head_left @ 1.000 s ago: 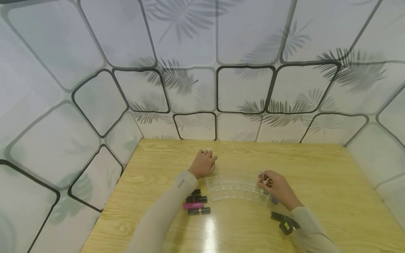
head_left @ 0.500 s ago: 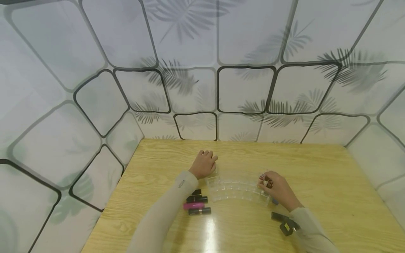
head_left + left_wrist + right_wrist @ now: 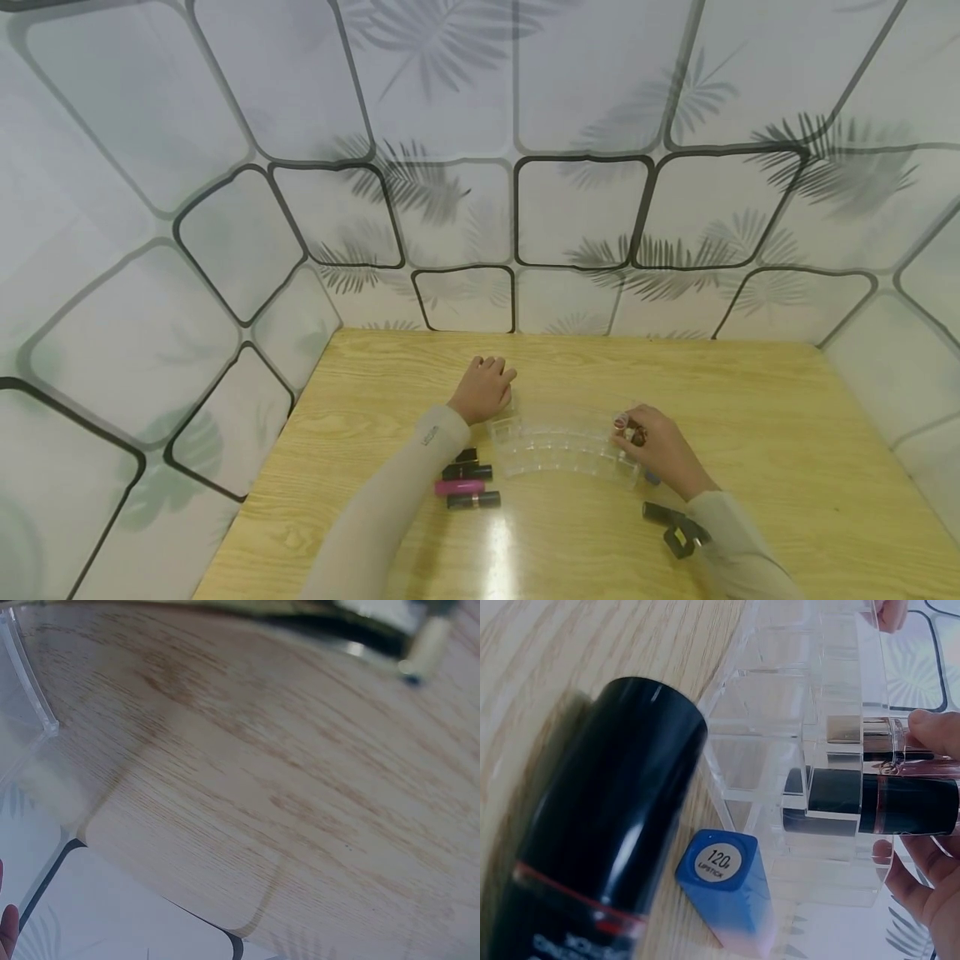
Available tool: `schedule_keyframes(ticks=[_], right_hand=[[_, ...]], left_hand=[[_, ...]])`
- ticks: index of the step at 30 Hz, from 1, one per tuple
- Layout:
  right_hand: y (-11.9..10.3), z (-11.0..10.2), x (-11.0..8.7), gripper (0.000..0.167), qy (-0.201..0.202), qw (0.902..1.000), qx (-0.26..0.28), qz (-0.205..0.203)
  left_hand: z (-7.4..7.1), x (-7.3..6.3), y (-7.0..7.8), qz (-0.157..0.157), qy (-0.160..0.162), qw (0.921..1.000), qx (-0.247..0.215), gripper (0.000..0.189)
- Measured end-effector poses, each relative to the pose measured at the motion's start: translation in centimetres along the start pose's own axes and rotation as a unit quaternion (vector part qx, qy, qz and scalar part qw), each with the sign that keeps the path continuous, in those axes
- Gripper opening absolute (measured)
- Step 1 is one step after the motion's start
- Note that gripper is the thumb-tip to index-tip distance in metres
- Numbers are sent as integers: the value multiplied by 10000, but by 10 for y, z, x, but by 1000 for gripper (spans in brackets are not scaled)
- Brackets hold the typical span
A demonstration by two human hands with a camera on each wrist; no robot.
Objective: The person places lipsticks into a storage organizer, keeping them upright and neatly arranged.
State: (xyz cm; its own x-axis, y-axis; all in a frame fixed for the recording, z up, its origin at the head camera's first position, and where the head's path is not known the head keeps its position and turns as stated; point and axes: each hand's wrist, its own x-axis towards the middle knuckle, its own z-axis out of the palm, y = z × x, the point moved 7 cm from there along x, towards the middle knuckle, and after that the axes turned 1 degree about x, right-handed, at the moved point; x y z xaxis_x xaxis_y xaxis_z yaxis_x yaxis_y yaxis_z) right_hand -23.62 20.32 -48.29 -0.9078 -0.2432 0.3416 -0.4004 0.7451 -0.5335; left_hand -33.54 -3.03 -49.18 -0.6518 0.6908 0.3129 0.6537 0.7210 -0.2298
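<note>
A clear tiered organizer (image 3: 562,454) with small compartments sits on the table between my hands. At its right end my right hand (image 3: 660,446) grips a rose-gold lipstick (image 3: 885,729), whose lower part shows through the clear walls in the right wrist view. Right beside it a black lipstick (image 3: 915,802) stands in the organizer, with curled fingertips (image 3: 907,885) close by. My left hand (image 3: 483,392) is at the organizer's back left corner, fingers bent, thumb hidden; I cannot tell whether it grips the wall. Only a few of its fingertips (image 3: 7,930) enter the left wrist view.
Several lipsticks, one of them a pink tube (image 3: 460,487), lie beside my left sleeve. Near my right wrist are a black lipstick (image 3: 615,795), a blue lipstick (image 3: 720,885) and a black angular object (image 3: 681,540). A patterned wall (image 3: 465,217) rises behind the table.
</note>
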Motion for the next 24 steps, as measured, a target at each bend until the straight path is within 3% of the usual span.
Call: schedule_keyframes(ticks=[8, 24], right_hand=[[0, 1, 0, 18, -8, 10000, 74, 12], [4, 2, 1, 19, -96, 9999, 7, 107]], left_hand=[[0, 0, 0, -8, 92, 10000, -17, 7], [5, 1, -1, -36, -55, 9999, 148, 17]])
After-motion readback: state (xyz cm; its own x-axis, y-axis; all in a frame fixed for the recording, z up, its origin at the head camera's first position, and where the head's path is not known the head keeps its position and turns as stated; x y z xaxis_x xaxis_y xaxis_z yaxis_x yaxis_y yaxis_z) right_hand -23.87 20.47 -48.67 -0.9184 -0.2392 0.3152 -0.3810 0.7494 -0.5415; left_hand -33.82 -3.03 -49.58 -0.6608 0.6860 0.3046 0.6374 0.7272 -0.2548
